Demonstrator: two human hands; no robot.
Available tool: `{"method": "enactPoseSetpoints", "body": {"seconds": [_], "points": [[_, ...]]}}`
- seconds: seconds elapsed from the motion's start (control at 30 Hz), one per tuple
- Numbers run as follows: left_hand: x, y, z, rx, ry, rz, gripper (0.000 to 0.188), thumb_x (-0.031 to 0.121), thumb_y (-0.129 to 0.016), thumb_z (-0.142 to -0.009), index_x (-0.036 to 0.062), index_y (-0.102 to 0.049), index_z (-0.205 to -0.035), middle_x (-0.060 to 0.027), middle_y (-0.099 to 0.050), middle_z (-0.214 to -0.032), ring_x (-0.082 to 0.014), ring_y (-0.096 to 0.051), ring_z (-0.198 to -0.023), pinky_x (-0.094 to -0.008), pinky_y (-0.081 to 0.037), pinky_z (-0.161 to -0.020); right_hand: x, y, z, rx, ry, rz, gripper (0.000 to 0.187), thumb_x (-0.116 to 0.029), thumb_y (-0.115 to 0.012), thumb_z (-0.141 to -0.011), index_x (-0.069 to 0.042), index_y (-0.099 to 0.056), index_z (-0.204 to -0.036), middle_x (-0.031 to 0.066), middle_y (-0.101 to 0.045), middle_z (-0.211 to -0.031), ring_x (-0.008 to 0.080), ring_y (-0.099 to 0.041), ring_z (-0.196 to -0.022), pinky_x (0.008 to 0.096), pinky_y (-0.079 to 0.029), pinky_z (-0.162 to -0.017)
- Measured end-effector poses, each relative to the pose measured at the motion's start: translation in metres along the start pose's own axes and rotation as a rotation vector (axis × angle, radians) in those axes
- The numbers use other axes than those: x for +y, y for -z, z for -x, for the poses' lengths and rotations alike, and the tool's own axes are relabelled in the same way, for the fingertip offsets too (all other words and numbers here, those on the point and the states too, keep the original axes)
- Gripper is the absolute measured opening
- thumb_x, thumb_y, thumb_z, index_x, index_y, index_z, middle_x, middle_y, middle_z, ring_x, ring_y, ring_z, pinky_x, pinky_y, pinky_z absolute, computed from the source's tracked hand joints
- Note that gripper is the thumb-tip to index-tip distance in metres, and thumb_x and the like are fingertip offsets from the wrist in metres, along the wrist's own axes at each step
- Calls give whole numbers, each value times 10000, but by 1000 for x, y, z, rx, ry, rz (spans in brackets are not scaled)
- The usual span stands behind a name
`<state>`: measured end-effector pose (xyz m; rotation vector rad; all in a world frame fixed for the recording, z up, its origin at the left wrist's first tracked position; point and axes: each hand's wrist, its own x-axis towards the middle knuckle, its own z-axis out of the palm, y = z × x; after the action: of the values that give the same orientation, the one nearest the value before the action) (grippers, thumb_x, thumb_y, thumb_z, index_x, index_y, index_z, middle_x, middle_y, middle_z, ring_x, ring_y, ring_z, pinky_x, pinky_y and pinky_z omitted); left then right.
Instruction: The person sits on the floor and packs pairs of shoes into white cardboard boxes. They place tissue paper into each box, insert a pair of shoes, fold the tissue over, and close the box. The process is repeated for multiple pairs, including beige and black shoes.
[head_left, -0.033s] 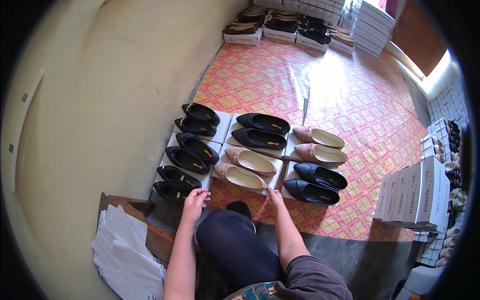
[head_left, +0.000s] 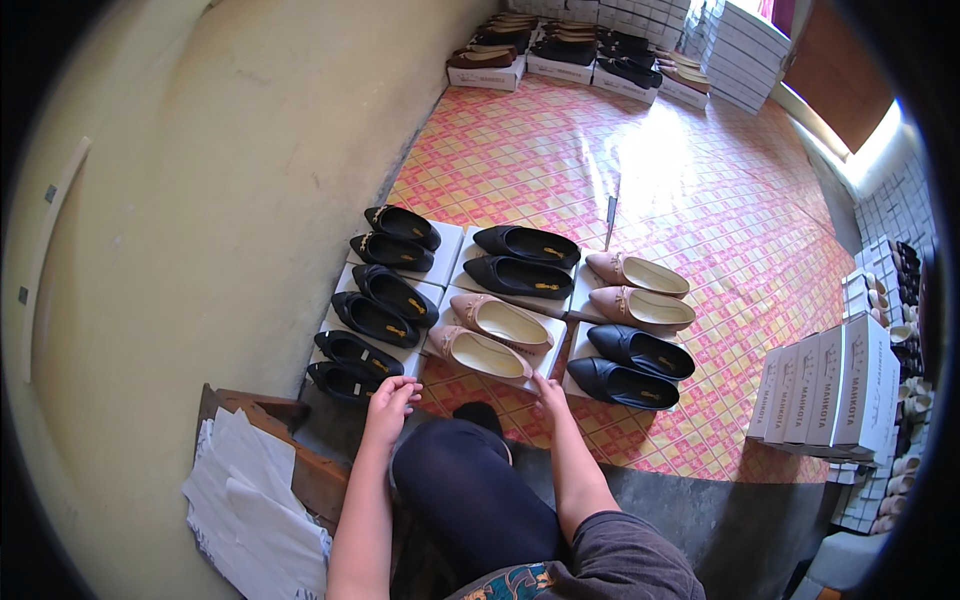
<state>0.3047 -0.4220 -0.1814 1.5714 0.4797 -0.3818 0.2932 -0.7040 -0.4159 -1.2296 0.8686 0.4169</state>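
A pair of pink ballet flats [head_left: 487,354] with bows lies on a white shoebox [head_left: 553,326], toes to the left. My right hand [head_left: 548,394] is at the heel of the nearer flat, its fingertips closed there by the box corner. My left hand [head_left: 393,403] is raised just in front of the nearest black flats [head_left: 345,382], fingers loosely bent and apart, holding nothing. More pairs stand on boxes around: black flats [head_left: 520,262] behind, black flats [head_left: 640,370] and pink flats [head_left: 640,292] to the right, and several black ones in the left column.
A stack of grey-white shoeboxes [head_left: 825,390] stands at the right, with more shoes along the right wall. White paper sheets [head_left: 250,500] lie on a wooden piece [head_left: 315,490] at my left. Shoes on boxes [head_left: 485,75] line the far end of the patterned floor covering [head_left: 520,160].
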Motion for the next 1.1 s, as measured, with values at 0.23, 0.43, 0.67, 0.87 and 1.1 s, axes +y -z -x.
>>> {"method": "enactPoseSetpoints", "body": {"seconds": [0.23,0.43,0.67,0.87,1.1], "points": [[-5,4,-2,1,-39,-23,170,194,-511,-873,87,-557,-998,-19,-617,-957,-76,-557,-808,-200,-399,-643,-4,15,43,-102,44,-98,310,-361,-641,-810,-66,-549,-824,-12,-483,-659,62,-398,-509,215,-328,-457],[4,-2,17,43,-171,-29,159,161,-530,-860,86,-556,-999,-18,-607,-953,-78,-549,-814,-217,-407,-641,4,27,74,-191,126,-198,306,-341,-623,-827,-53,-542,-888,39,-574,-773,120,-563,-613,212,-394,-486],[35,17,70,244,-346,64,345,170,-532,-851,106,-445,-1178,-62,-489,-1181,-130,-492,-1002,-268,-415,-737,-91,8,157,-250,351,-23,260,-351,-598,-841,-96,-548,-859,3,-585,-830,110,-565,-695,257,-455,-612],[64,54,143,419,-495,222,537,321,-452,-888,148,-233,-1347,-76,-345,-1351,-219,-378,-1193,-395,-373,-888,-192,-50,297,-468,470,63,346,-390,-596,-839,-45,-575,-816,13,-576,-738,83,-547,-615,207,-450,-529],[52,105,265,817,-556,383,632,350,-480,-865,127,-175,-1372,-124,-275,-1378,-275,-322,-1252,-453,-349,-944,-182,-114,361,-757,494,532,418,-411,-509,-866,-24,-565,-1013,88,-633,-863,166,-641,-684,222,-492,-567]]}}
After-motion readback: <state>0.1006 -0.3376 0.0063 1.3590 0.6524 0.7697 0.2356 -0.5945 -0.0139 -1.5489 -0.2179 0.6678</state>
